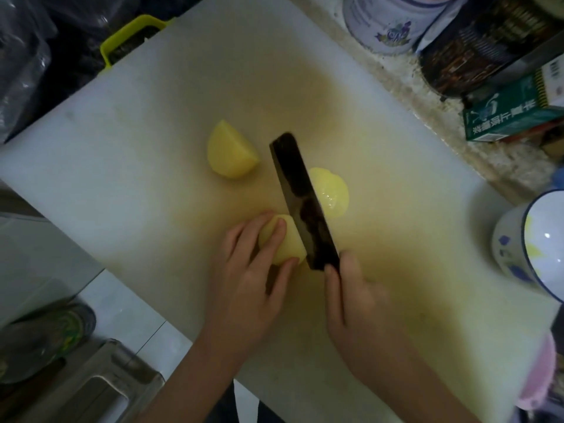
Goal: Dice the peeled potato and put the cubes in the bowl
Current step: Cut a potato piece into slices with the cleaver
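Observation:
A large white cutting board fills the middle of the view. On it lie three yellow peeled potato pieces. One chunk sits apart at the upper left. A flat slice lies cut side up just right of the blade. My left hand holds the third piece between fingers and thumb. My right hand grips the handle of a dark cleaver, whose blade stands against the right face of that held piece. A white bowl with blue and yellow flowers sits at the board's right edge.
Behind the board stand a white floral tin, a dark patterned pack and a green box on a speckled counter. A yellow-green container is at the upper left. A metal sink edge lies lower left.

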`<state>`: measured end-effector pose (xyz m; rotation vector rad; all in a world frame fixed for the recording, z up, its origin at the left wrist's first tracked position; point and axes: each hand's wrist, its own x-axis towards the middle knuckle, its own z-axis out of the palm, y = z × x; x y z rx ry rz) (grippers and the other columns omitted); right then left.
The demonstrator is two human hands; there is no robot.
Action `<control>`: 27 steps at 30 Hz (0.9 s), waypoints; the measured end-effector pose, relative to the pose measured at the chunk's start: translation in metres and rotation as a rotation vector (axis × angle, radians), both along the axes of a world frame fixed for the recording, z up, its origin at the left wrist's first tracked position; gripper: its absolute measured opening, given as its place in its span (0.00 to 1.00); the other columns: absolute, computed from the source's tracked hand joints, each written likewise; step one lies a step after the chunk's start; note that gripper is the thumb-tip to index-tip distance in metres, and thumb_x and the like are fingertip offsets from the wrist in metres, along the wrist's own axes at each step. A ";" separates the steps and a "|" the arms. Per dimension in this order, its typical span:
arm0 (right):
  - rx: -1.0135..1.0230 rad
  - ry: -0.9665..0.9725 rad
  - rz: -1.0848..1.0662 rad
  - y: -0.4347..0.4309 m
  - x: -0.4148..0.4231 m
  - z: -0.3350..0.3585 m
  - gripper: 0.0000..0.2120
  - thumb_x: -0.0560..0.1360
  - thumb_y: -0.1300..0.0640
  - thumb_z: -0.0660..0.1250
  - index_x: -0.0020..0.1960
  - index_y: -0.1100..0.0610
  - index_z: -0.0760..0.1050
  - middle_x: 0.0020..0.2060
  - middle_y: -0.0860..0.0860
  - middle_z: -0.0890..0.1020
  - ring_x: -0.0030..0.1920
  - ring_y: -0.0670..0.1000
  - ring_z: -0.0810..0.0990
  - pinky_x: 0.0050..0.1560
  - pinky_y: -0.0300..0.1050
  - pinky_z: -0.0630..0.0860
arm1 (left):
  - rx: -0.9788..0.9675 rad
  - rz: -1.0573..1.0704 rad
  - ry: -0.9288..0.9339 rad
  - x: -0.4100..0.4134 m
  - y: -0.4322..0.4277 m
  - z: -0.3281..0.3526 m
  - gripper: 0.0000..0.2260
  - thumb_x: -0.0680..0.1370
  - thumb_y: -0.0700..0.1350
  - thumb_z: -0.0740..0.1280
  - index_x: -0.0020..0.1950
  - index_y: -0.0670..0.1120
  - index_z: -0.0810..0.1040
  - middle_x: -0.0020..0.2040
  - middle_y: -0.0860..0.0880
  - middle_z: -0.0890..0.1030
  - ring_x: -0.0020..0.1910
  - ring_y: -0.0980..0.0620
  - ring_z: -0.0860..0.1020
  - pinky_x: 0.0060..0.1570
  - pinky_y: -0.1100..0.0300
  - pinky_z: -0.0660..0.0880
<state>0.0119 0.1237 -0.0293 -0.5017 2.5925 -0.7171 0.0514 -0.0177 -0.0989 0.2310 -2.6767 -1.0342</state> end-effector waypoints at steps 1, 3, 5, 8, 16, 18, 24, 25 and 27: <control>-0.035 0.013 -0.009 -0.005 -0.009 -0.001 0.08 0.79 0.47 0.48 0.44 0.48 0.60 0.22 0.43 0.65 0.22 0.48 0.69 0.17 0.34 0.57 | -0.004 -0.004 0.006 0.000 0.000 0.000 0.19 0.78 0.48 0.65 0.65 0.39 0.77 0.66 0.44 0.75 0.62 0.46 0.70 0.59 0.49 0.73; -0.083 0.011 -0.028 -0.007 -0.020 0.000 0.10 0.78 0.44 0.49 0.42 0.47 0.61 0.22 0.46 0.67 0.24 0.48 0.71 0.19 0.35 0.58 | -0.015 -0.011 0.021 0.001 -0.001 -0.001 0.18 0.78 0.48 0.65 0.65 0.39 0.77 0.66 0.43 0.74 0.62 0.46 0.71 0.59 0.50 0.73; -0.127 0.001 -0.066 0.002 -0.019 0.003 0.11 0.79 0.44 0.50 0.41 0.48 0.62 0.22 0.51 0.68 0.23 0.49 0.71 0.19 0.38 0.61 | -0.028 -0.008 0.026 0.002 0.000 -0.002 0.18 0.79 0.48 0.65 0.65 0.40 0.76 0.67 0.43 0.74 0.62 0.45 0.71 0.61 0.52 0.71; -0.201 -0.077 -0.136 0.016 -0.002 0.012 0.10 0.78 0.42 0.52 0.40 0.45 0.62 0.25 0.57 0.71 0.21 0.52 0.68 0.20 0.50 0.65 | -0.043 0.002 0.026 0.003 0.000 -0.004 0.18 0.80 0.47 0.63 0.67 0.40 0.75 0.69 0.43 0.73 0.63 0.45 0.70 0.64 0.54 0.69; -0.148 -0.065 -0.031 0.028 0.018 0.013 0.07 0.77 0.41 0.51 0.45 0.42 0.62 0.25 0.46 0.71 0.21 0.45 0.65 0.23 0.29 0.54 | 0.001 0.014 0.042 0.004 0.000 -0.003 0.17 0.79 0.46 0.62 0.65 0.38 0.76 0.66 0.42 0.74 0.63 0.48 0.70 0.64 0.59 0.68; -0.105 -0.030 -0.006 0.028 0.019 0.013 0.05 0.78 0.43 0.52 0.45 0.41 0.60 0.24 0.45 0.69 0.21 0.45 0.64 0.22 0.29 0.52 | 0.004 0.012 0.043 0.003 0.000 -0.003 0.17 0.79 0.46 0.63 0.64 0.38 0.77 0.65 0.42 0.75 0.63 0.49 0.69 0.63 0.59 0.68; 0.118 0.008 0.048 0.012 0.028 0.007 0.08 0.79 0.47 0.49 0.47 0.51 0.61 0.21 0.43 0.61 0.17 0.48 0.60 0.19 0.38 0.53 | -0.006 0.019 0.052 0.001 0.001 -0.002 0.16 0.78 0.43 0.66 0.63 0.38 0.77 0.64 0.42 0.76 0.62 0.47 0.70 0.63 0.56 0.70; 0.124 -0.002 0.031 0.011 0.027 0.004 0.09 0.79 0.47 0.49 0.47 0.51 0.61 0.21 0.44 0.62 0.17 0.47 0.60 0.19 0.38 0.52 | -0.008 0.017 0.055 0.001 0.001 -0.002 0.16 0.78 0.43 0.66 0.63 0.38 0.78 0.64 0.42 0.76 0.62 0.47 0.70 0.62 0.55 0.70; 0.083 0.016 0.018 0.007 0.020 0.000 0.08 0.80 0.47 0.49 0.46 0.50 0.61 0.21 0.42 0.62 0.17 0.47 0.59 0.18 0.35 0.51 | -0.015 0.018 0.057 0.001 0.001 -0.003 0.16 0.77 0.42 0.66 0.63 0.38 0.78 0.64 0.42 0.76 0.62 0.47 0.71 0.62 0.53 0.71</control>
